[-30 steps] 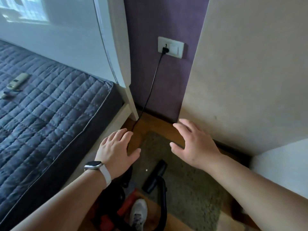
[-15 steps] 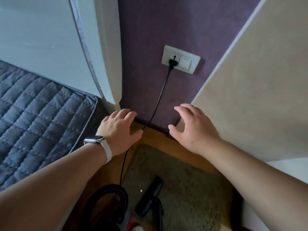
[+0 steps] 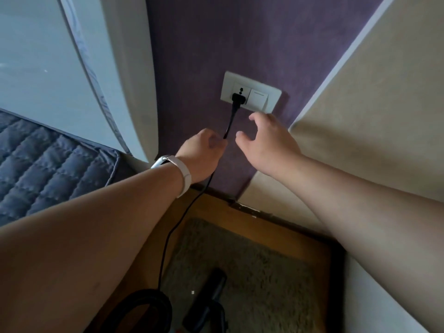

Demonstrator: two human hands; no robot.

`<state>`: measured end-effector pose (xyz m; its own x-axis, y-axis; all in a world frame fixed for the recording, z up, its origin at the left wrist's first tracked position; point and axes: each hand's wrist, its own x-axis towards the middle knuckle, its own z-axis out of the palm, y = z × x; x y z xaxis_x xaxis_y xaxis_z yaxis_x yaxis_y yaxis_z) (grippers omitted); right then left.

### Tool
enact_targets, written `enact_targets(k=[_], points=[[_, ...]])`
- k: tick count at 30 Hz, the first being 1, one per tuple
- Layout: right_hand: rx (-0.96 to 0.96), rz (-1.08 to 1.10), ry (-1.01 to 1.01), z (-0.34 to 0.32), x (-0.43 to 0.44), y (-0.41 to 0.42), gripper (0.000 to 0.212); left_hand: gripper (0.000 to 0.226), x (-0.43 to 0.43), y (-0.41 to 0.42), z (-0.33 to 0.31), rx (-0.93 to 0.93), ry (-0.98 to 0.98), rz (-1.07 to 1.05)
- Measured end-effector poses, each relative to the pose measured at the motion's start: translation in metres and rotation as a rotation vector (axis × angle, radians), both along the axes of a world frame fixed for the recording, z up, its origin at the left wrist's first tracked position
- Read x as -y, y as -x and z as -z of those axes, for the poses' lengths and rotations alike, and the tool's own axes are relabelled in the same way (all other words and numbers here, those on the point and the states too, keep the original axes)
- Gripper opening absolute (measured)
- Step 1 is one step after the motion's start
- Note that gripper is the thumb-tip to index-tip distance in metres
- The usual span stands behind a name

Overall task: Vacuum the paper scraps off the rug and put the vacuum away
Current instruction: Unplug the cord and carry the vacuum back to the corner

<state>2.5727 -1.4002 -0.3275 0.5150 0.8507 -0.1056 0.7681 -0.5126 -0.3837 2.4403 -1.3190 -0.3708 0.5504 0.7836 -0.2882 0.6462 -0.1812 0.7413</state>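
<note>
Below the wall socket (image 3: pixel 249 92) lies the rug (image 3: pixel 264 265), vacuum nozzle (image 3: pixel 213 283) on it. Just under the socket the left hand (image 3: pixel 201 155) grips the cord (image 3: pixel 228 124); the right hand (image 3: pixel 266 140) hovers, splayed. Tugging the cord could strain the plug (image 3: pixel 237 98), and one paper scrap (image 3: pixel 193 292) lies unvacuumed.

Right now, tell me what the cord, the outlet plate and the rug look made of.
The cord: black rubber or plastic sheath, smooth, hangs in a loose curve. The outlet plate: hard white plastic, satin, moulded edges. The rug: olive textile, probably synthetic pile, fuzzy tufted surface.
</note>
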Motion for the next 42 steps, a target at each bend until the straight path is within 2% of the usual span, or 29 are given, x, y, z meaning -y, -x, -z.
enact_targets(k=[8, 13, 16, 22, 27, 33, 42], points=[[-0.046, 0.041, -0.044, 0.010, -0.024, 0.004, 0.054, 0.030, 0.006, -0.002, 0.007, 0.166, 0.086, -0.011], [-0.012, 0.120, -0.051, 0.023, -0.045, 0.015, 0.029, 0.025, 0.014, -0.001, 0.018, 0.257, 0.043, -0.018], [-0.043, 0.153, -0.138, 0.028, -0.046, 0.021, 0.031, 0.024, 0.019, 0.002, 0.020, 0.294, -0.038, 0.003], [-0.064, 0.007, -0.162, 0.037, -0.017, 0.049, 0.040, 0.020, 0.043, 0.043, 0.034, 0.294, -0.137, 0.067], [-0.141, 0.005, -0.276, 0.044, 0.003, 0.068, 0.033, 0.014, 0.058, 0.068, 0.035, 0.334, -0.151, 0.037], [-0.158, -0.021, -0.281, 0.057, 0.050, 0.084, 0.026, 0.019, 0.101, 0.117, 0.060, 0.193, 0.016, 0.087], [-0.279, -0.050, -0.006, 0.091, 0.158, 0.132, 0.032, 0.025, 0.201, 0.190, 0.085, -0.022, 0.071, 0.162]])
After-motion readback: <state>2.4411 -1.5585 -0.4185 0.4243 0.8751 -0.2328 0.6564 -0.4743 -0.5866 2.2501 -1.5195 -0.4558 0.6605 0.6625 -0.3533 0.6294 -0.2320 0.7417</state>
